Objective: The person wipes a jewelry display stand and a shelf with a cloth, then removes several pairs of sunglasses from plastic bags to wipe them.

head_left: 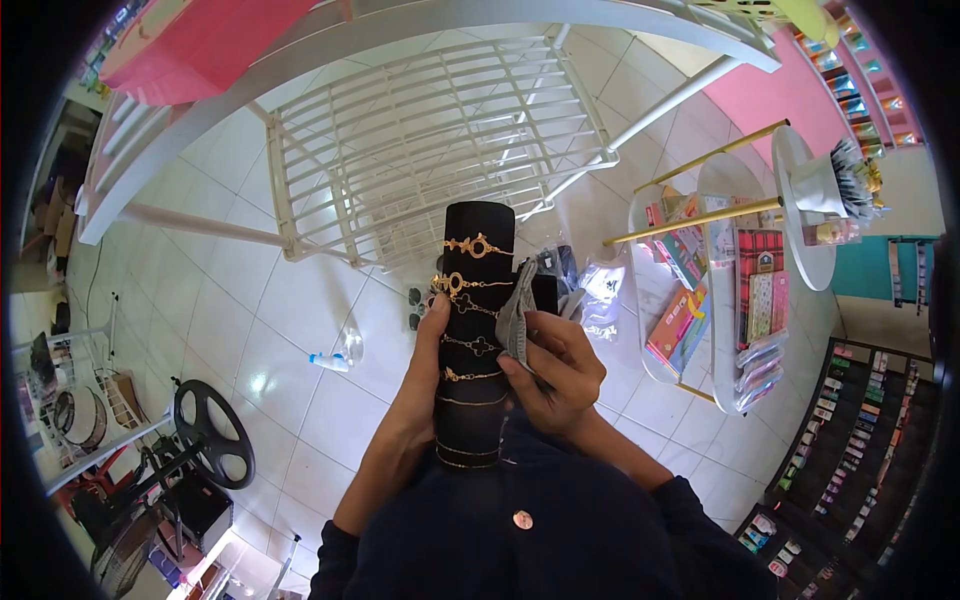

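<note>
The black roll (472,325) is in front of the person's body, above the tiled floor (300,395), its near end by the dark shirt (470,540) and its far end toward the white rack (420,130). The left hand (418,375) grips it along its left side, the thumb lying near the gold bracelet (455,284). The right hand (563,385) pinches a grey cloth (514,318) between thumb and fingers, at the roll's right edge. The roll looks light for its bulk and stiff enough to keep its shape, with a matte, perhaps velvety cover that should give fair grip. The chains around it are the delicate part: the thin chain (472,402) could snag or kink, and the clover bracelet (478,346) might catch threads on its open shapes. The safest hold seems to be low on the bare side or under the back, with fingers spread and little squeeze, so that no chain is dragged along. The cloth looks soft and limp, easy to pinch but apt to hook on a link.
</note>
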Demonstrator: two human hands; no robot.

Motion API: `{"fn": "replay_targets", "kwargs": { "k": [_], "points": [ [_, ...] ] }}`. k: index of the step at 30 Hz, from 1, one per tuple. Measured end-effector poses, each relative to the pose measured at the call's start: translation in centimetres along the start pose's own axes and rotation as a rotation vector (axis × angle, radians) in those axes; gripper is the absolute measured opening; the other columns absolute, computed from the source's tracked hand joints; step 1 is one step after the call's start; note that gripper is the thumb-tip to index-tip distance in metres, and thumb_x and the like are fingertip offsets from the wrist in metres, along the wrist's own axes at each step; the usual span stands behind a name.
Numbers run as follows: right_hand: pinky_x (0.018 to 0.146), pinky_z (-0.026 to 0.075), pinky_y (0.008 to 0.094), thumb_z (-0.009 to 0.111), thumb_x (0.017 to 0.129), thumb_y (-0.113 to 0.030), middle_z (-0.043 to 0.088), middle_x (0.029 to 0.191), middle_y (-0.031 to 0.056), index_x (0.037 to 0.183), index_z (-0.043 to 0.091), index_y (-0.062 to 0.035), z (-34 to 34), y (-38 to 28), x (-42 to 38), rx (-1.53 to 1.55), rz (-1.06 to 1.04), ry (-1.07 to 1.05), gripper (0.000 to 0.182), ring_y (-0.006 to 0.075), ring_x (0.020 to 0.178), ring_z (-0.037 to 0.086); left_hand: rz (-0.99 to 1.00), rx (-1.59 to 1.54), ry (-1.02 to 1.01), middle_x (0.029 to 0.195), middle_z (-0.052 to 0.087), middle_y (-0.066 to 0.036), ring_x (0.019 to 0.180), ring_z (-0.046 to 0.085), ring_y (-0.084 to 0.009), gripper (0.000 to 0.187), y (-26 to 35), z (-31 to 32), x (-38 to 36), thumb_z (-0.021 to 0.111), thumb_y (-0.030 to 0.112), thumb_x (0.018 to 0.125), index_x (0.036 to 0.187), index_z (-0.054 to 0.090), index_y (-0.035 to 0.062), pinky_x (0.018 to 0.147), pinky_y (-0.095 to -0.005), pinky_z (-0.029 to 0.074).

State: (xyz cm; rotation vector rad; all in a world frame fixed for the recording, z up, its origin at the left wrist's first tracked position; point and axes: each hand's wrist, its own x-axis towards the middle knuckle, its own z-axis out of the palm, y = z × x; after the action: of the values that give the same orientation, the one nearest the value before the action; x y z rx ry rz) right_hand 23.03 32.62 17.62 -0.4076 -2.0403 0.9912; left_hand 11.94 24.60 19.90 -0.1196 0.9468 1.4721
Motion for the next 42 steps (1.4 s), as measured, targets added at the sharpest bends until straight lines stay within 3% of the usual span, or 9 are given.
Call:
{"fn": "replay_targets", "kwargs": {
  "k": [9,11,13,15,24,27,33,37,42],
  "points": [
    [0.06,0.047,0.0251,0.064,0.072,-0.002,0.053,0.093,0.0157,0.084,0.061,0.0072,-0.3,-0.5,1.1,0.105,0.188,0.027,0.015,0.0198,0.072,0.058,0.035,-0.029,0.002,0.076,0.059,-0.009,0.056,0.06,-0.0168,0.056,-0.2,0.4,0.3,0.03,0.055,0.085,0.106,0.047,0.0055,0.047,-0.0276,0.053],
    [0.062,0.047,0.0255,0.064,0.073,-0.004,0.052,0.094,0.015,0.086,0.061,0.0057,-1.2,0.5,0.5,0.536,0.551,0.107,0.017,0.0199,0.072,0.058,0.034,-0.048,0.009,0.076,0.059,-0.009,0.056,0.06,-0.0168,0.056,-0.2,0.5,0.3,0.03,0.055,0.085,0.106,0.047,0.0053,0.047,-0.0277,0.053],
    [0.06,0.046,0.0249,0.065,0.073,-0.006,0.053,0.093,0.0144,0.088,0.061,0.0049,-2.2,-0.6,1.4,0.407,0.539,0.041,0.019,0.0185,0.069,0.056,0.08,-0.064,-0.034,0.08,0.059,-0.009,0.062,0.061,-0.0152,0.053,-0.2,0.5,0.2,0.032,0.052,0.086,0.106,0.047,0.0047,0.05,-0.0261,0.053],
    [0.056,0.045,0.0236,0.066,0.071,-0.005,0.053,0.092,0.0134,0.087,0.062,0.004,-2.4,-1.4,1.3,0.089,0.095,-0.054,0.019,0.0154,0.066,0.054,0.133,-0.047,0.03,0.084,0.058,-0.008,0.066,0.06,-0.0141,0.051,-0.3,0.9,0.6,0.032,0.049,0.087,0.106,0.047,0.004,0.055,-0.0251,0.052],
    [0.05,0.043,0.0221,0.067,0.065,0.003,0.052,0.092,0.0158,0.086,0.062,0.0072,-0.8,-1.6,0.9,-0.05,0.016,-0.09,0.022,0.0121,0.061,0.052,0.212,0.09,0.065,0.089,0.059,-0.007,0.077,0.059,-0.0141,0.053,-1.3,0.0,1.0,0.03,0.053,0.087,0.105,0.05,0.0069,0.065,-0.025,0.05],
    [0.049,0.041,0.0214,0.067,0.069,-0.004,0.054,0.088,0.0095,0.091,0.064,0.0012,-0.9,-1.0,0.7,0.125,0.106,0.006,0.023,0.0087,0.057,0.051,0.161,0.042,0.068,0.088,0.059,-0.007,0.075,0.06,-0.0156,0.055,-0.7,0.7,0.6,0.028,0.053,0.086,0.106,0.049,0.0062,0.063,-0.0264,0.051],
    [0.07,0.039,0.0231,0.056,0.081,-0.016,0.052,0.092,0.0114,0.072,0.057,0.008,-3.9,-0.8,1.3,0.835,0.853,0.328,0.026,0.0125,0.082,0.049,0.129,-0.031,0.012,0.083,0.058,-0.011,0.07,0.061,-0.0242,0.058,0.2,0.3,0.0,0.02,0.05,0.086,0.112,0.041,0.0024,0.062,-0.0339,0.052],
    [0.06,0.045,0.0235,0.061,0.078,-0.016,0.052,0.093,0.0145,0.081,0.061,0.0061,-4.7,-1.3,2.8,0.328,0.162,0.025,0.023,0.0141,0.075,0.053,0.173,0.011,0.069,0.086,0.057,-0.01,0.071,0.06,-0.0227,0.055,0.1,0.1,0.2,0.02,0.047,0.087,0.112,0.042,0.0032,0.064,-0.0337,0.051],
    [0.053,0.047,0.0223,0.071,0.059,-0.004,0.054,0.091,0.007,0.097,0.064,-0.0073,-3.8,-2.2,3.9,-0.113,0.003,-0.324,0.039,0.0125,0.067,0.057,0.237,-0.023,0.18,0.093,0.056,-0.008,0.082,0.059,-0.0181,0.047,-0.2,1.3,-0.2,0.022,0.041,0.09,0.112,0.043,0.0045,0.07,-0.0299,0.05]
  ]
}}
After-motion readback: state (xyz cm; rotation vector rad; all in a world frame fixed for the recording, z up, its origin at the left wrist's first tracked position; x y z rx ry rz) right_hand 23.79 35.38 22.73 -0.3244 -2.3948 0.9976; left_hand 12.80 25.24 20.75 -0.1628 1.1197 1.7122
